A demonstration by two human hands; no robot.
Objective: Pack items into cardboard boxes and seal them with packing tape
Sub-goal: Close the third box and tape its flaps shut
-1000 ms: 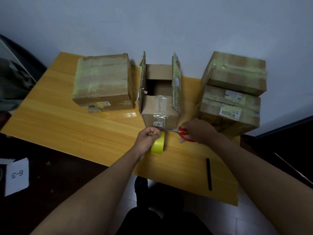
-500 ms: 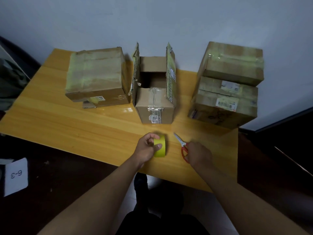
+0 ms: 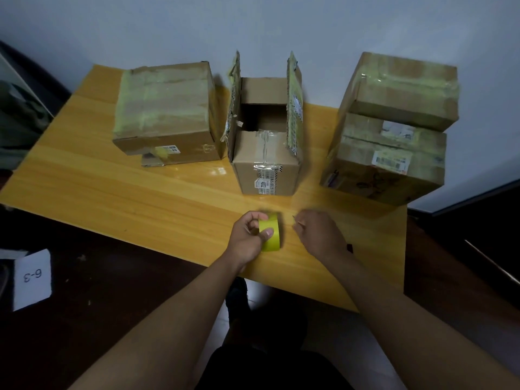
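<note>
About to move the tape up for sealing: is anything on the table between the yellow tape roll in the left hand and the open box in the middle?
Nothing visible. The left hand grips the tape roll, and only bare table lies between it and the open box.
</note>
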